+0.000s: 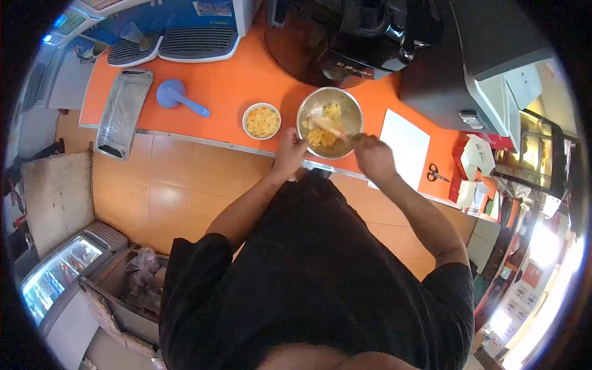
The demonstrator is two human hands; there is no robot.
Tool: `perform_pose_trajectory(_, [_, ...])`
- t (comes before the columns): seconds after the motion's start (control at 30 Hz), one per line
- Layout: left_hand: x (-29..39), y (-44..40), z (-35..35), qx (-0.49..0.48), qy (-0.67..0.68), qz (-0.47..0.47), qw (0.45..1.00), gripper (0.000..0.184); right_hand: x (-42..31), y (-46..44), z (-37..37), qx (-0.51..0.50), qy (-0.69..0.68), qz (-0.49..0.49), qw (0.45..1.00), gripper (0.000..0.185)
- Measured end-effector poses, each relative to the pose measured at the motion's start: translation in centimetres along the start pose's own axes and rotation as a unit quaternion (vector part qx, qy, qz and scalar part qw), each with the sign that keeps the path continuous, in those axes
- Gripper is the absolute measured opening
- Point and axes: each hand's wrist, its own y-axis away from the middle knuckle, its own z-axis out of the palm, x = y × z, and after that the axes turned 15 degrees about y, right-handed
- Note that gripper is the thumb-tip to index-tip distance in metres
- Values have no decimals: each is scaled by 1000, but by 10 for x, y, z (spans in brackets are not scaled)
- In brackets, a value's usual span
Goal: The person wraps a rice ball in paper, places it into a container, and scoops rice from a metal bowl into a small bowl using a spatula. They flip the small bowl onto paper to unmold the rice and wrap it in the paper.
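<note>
A metal mixing bowl (353, 106) holding a yellow, crumbly food (322, 138) rests near the counter's front edge. My left hand (292, 151) is closed on the bowl's left rim. In my closed right hand (374, 155) is the handle of a pale spatula (333, 128), whose blurred head lies in the yellow food. To the left of the metal bowl stands a small white bowl (245, 127), filled with similar yellow food with orange bits.
Left on the orange counter (213, 74) are a blue ladle-like scoop (174, 94) and a plastic-wrapped tray (125, 111). A black appliance (351, 55) stands behind the bowl. White paper (407, 140), black scissors (436, 173) and a red-and-white box (475, 159) lie to the right.
</note>
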Motion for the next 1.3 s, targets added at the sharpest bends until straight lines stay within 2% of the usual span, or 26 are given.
perform_pose_trajectory(0.03, [1, -1, -2, -43, -121, 35, 991, 17, 6, -4, -4, 3, 23, 40, 999, 37])
perform_pose_trajectory(0.07, [1, 0, -2, -45, -123, 32, 991, 17, 14, -8, -9, 31, 30, 53, 998, 37])
perform_pose_trajectory(0.13, [5, 3, 1, -60, -209, 188, 958, 18, 26, -13, -11, 86, 44, 49, 994, 37])
perform_pose_trajectory(0.17, [8, 4, 3, -65, -211, 186, 957, 18, 24, -8, -8, 85, 42, 55, 994, 37])
perform_pose_trajectory(0.23, [33, 11, 13, -56, -18, 99, 993, 20, 12, 4, -1, -12, 35, 10, 999, 37])
perform_pose_trajectory(0.3, [18, 4, -1, -61, -55, 124, 989, 20, 9, 10, -3, 10, -17, -6, 1000, 36])
perform_pose_trajectory(0.4, [7, 0, -10, -85, -126, 152, 977, 19, 16, 5, -21, 61, -41, 91, 993, 34])
perform_pose_trajectory(0.47, [10, 6, -3, -44, -10, 129, 991, 21, 19, 7, -22, 47, -37, 125, 990, 32])
perform_pose_trajectory(0.5, [10, 7, 0, -47, -13, 128, 991, 21, 20, 9, -22, 35, -31, 156, 987, 30])
perform_pose_trajectory(0.57, [11, 7, 5, -13, -32, 192, 981, 19, 10, 18, -6, -28, -134, 172, 975, 28])
perform_pose_trajectory(0.63, [10, 10, 11, -10, -47, 201, 978, 18, -10, 22, 4, -48, -253, 211, 943, 28])
perform_pose_trajectory(0.7, [11, 12, 17, -9, -64, 207, 976, 17, -25, 17, 9, -12, -306, 213, 928, 29])
perform_pose_trajectory(0.77, [15, 12, 22, -17, -91, 222, 971, 18, -34, 11, 11, -117, -471, 245, 840, 33])
perform_pose_trajectory(0.8, [13, 13, 23, -19, -94, 220, 971, 18, -41, 8, 17, -84, -539, 251, 799, 37])
perform_pose_trajectory(0.83, [13, 14, 25, -33, -82, 211, 974, 18, -41, 7, 20, -82, -541, 254, 797, 37])
perform_pose_trajectory(0.9, [9, 14, 23, -50, -70, 202, 976, 18, -44, 4, 18, -91, -659, 242, 706, 30])
perform_pose_trajectory(0.93, [6, 12, 19, -55, -75, 199, 976, 19, -44, 2, 15, -87, -660, 243, 706, 30])
perform_pose_trajectory(1.0, [2, 12, 16, -60, -80, 197, 975, 19, -48, 1, 11, -127, -767, 297, 554, 28])
perform_pose_trajectory(1.13, [6, 21, 20, -66, -67, 189, 978, 18, -59, 3, 22, -112, -796, 285, 523, 27])
perform_pose_trajectory(1.2, [8, 23, 19, -63, -48, 180, 981, 18, -61, 3, 25, -85, -754, 288, 584, 28])
perform_pose_trajectory(1.23, [7, 23, 15, -72, -72, 170, 980, 18, -59, 3, 24, -86, -753, 288, 585, 28])
perform_pose_trajectory(1.3, [8, 26, 17, -82, -95, 160, 979, 17, -51, 4, 19, -80, -803, 269, 526, 37])
